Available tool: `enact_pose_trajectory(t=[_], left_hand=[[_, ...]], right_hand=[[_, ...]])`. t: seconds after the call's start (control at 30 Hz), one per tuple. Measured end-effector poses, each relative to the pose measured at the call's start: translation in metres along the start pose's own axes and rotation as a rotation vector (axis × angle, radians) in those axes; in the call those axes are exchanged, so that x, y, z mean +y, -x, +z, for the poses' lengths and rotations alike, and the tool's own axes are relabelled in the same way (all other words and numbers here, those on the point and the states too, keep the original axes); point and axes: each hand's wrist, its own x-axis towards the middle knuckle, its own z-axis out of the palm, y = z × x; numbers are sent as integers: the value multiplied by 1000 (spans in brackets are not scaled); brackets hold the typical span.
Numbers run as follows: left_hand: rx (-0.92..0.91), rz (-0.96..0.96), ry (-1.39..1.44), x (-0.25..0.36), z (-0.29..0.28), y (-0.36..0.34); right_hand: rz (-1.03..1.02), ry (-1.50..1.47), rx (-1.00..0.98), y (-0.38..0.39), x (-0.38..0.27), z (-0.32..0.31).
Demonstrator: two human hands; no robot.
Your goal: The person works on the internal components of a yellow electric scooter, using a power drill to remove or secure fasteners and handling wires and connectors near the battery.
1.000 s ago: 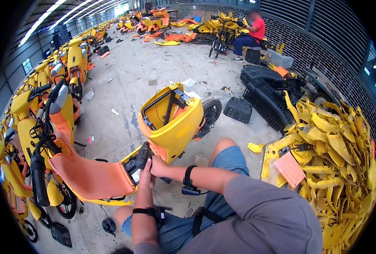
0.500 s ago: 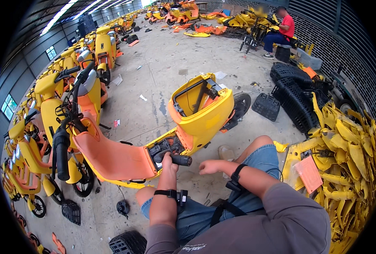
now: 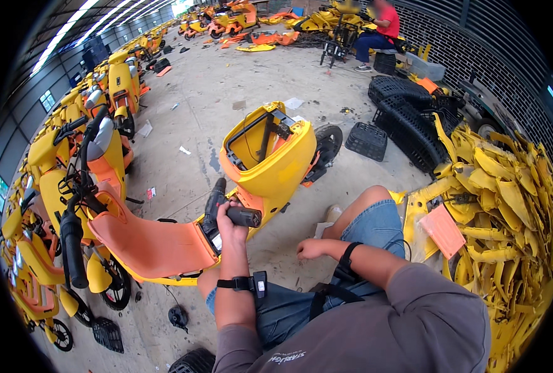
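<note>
My left hand point(image 3: 230, 229) is wrapped round the grip of a black cordless drill point(image 3: 213, 200). The drill is raised over the middle of a partly stripped yellow and orange electric scooter point(image 3: 276, 158). Its battery end sticks out to the right of my fist. Directly under the drill, the scooter's floor area is partly hidden by the tool and hand. My right hand point(image 3: 312, 248) hovers by my right knee, apart from the scooter, its fingers curled closed. Whatever those fingers may hold is hidden. At the scooter's rear, the seat opening of the yellow body gapes upward.
Rows of yellow scooters point(image 3: 120, 81) stand along the left. On the right rises a heap of yellow plastic panels point(image 3: 506, 205), with an orange panel point(image 3: 442, 230) on it. Black baskets point(image 3: 407, 127) lie beyond. A person in a red shirt point(image 3: 385, 22) sits at the back.
The drill has been lifted and turned, so its body now shows above my left hand. My right hand stays curled near my knee. The whole view has shifted slightly.
</note>
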Motion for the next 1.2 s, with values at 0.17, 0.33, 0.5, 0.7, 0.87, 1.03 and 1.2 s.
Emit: enact_pose_trajectory(t=[0.17, 0.33, 0.5, 0.7, 0.87, 1.03, 1.2], left_hand=[[-65, -55, 91, 1, 6, -2], [-50, -14, 156, -13, -8, -16], [-163, -32, 191, -11, -19, -36], [-472, -29, 221, -17, 38, 10], [-624, 79, -64, -41, 52, 0], [-250, 52, -399, -59, 30, 22], [-98, -12, -788, -100, -3, 32]], right_hand=[[123, -83, 73, 21, 14, -39], [17, 108, 93, 42, -12, -106], [-140, -160, 551, 43, -6, -143], [402, 339, 181, 67, 12, -136], [-85, -15, 775, 131, -4, -186], [-757, -1, 1370, 330, -109, -280], [-949, 357, 1886, 491, -151, -300]])
